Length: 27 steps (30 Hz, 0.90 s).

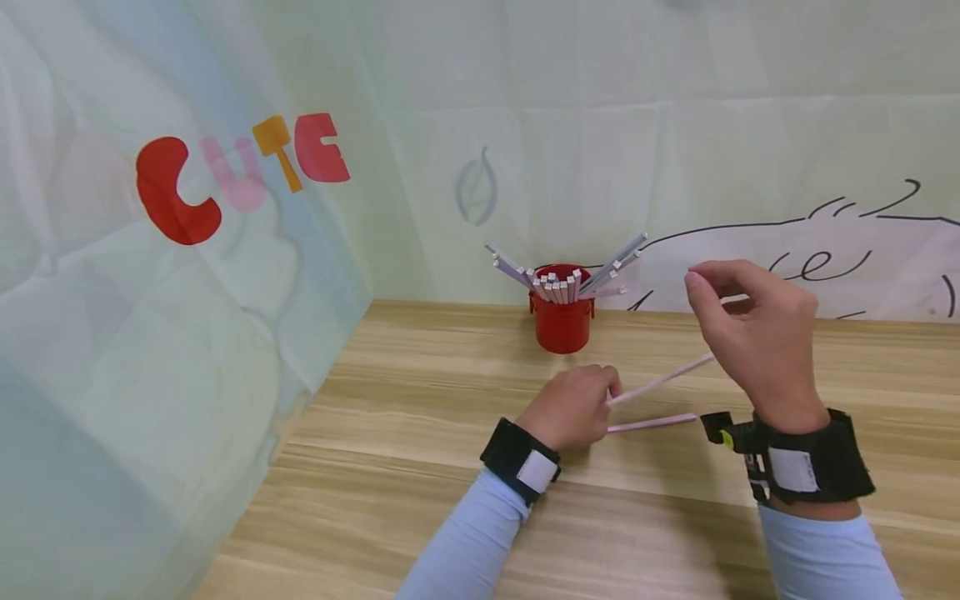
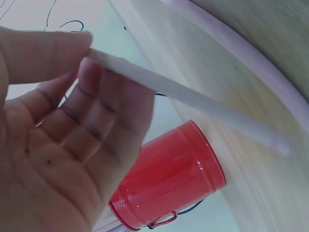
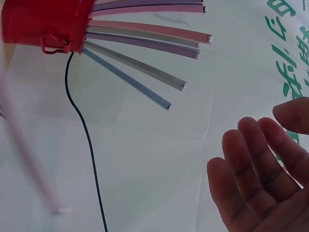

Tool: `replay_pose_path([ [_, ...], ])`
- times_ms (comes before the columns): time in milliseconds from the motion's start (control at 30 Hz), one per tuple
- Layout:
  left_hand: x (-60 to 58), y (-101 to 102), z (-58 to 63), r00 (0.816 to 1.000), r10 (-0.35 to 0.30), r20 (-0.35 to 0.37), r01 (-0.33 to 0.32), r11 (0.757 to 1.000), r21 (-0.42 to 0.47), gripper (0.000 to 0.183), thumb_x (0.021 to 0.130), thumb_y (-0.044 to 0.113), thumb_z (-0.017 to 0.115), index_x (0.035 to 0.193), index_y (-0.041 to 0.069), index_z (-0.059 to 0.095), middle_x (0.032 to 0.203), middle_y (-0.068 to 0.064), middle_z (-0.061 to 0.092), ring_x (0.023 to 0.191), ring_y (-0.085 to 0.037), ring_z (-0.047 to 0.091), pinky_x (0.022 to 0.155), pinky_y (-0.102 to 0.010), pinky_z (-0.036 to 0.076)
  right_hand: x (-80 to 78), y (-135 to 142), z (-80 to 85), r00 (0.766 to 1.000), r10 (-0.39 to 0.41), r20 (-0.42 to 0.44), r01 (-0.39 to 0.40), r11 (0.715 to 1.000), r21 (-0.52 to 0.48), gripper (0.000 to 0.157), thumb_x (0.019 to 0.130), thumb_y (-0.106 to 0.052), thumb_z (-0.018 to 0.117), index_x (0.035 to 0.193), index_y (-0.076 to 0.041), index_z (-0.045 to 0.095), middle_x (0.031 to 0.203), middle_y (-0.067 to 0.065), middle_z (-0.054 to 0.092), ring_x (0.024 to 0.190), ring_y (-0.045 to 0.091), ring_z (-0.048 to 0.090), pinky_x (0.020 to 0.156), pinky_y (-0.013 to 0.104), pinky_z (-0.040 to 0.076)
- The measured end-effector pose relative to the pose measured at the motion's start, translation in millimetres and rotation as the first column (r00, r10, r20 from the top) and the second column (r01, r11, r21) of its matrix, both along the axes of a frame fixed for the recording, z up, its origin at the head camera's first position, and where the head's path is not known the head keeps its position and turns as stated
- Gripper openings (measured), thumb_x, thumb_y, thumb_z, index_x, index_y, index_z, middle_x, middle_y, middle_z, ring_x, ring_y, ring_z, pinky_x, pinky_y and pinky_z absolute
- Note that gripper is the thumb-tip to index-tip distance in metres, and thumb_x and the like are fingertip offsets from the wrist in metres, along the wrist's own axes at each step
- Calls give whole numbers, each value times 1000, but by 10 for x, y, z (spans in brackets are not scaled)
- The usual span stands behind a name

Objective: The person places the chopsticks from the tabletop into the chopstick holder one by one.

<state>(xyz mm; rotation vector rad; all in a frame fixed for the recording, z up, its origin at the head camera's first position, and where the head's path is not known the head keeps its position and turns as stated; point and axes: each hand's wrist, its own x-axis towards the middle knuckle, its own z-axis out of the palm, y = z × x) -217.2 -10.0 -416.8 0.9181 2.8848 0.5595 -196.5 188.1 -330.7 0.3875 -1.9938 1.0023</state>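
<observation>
My left hand (image 1: 566, 408) is low over the table, its thumb and index finger pinching one end of a slim pale pink stick (image 2: 193, 99). In the head view this stick (image 1: 660, 380) slants up to the right, its far end passing behind my right hand (image 1: 757, 333). Raised above the table, the right hand has loosely bent fingers and holds nothing; its fingertips (image 3: 236, 140) show bare in the right wrist view. A second pink stick (image 1: 652, 423) lies on the table, one end hidden by the left hand. Behind stands a red bucket (image 1: 562, 327) holding several pastel sticks (image 1: 555, 290).
The wood-grain table (image 1: 420, 450) meets a pale printed sheet (image 1: 585, 158) right behind the bucket. Another sheet (image 1: 187, 375) with coloured letters rises along the left edge. The bucket has small side handles (image 3: 53, 46).
</observation>
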Motion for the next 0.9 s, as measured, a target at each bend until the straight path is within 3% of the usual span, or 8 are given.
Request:
replay_pose_path([
  [200, 12, -16, 50, 999, -2, -35, 6, 991, 132, 24, 91, 11, 74, 111, 15, 61, 87, 6, 58, 73, -9, 53, 67, -17, 46, -21, 22, -23, 999, -9, 43, 9, 1000, 6, 18, 93, -15, 70, 100, 1, 77, 89, 12, 74, 77, -11, 56, 70, 6, 44],
  [567, 16, -24, 71, 988, 6, -156, 35, 964, 262, 24, 93, 11, 71, 113, 13, 58, 87, 6, 56, 72, -8, 51, 66, -13, 45, -37, 24, -31, 998, -40, 38, 40, 999, -4, 20, 94, -14, 69, 101, 4, 75, 93, 14, 74, 82, -14, 54, 74, 5, 43],
  [733, 6, -20, 69, 979, 9, -205, 59, 944, 324, 22, 95, 10, 69, 113, 12, 57, 88, 5, 55, 72, -7, 51, 66, -11, 44, -32, 10, -34, 996, -24, 91, 23, 1000, 14, 22, 95, -18, 69, 103, 1, 75, 91, 13, 74, 78, -15, 55, 72, 5, 43],
  [900, 7, -8, 72, 973, 41, -227, 44, 934, 355, 22, 95, 10, 69, 113, 11, 56, 88, 5, 54, 73, -7, 51, 66, -10, 44, -46, -7, -32, 995, 29, 95, -30, 999, 13, 20, 92, -15, 73, 106, 0, 75, 82, 11, 73, 73, -11, 58, 69, 5, 45],
])
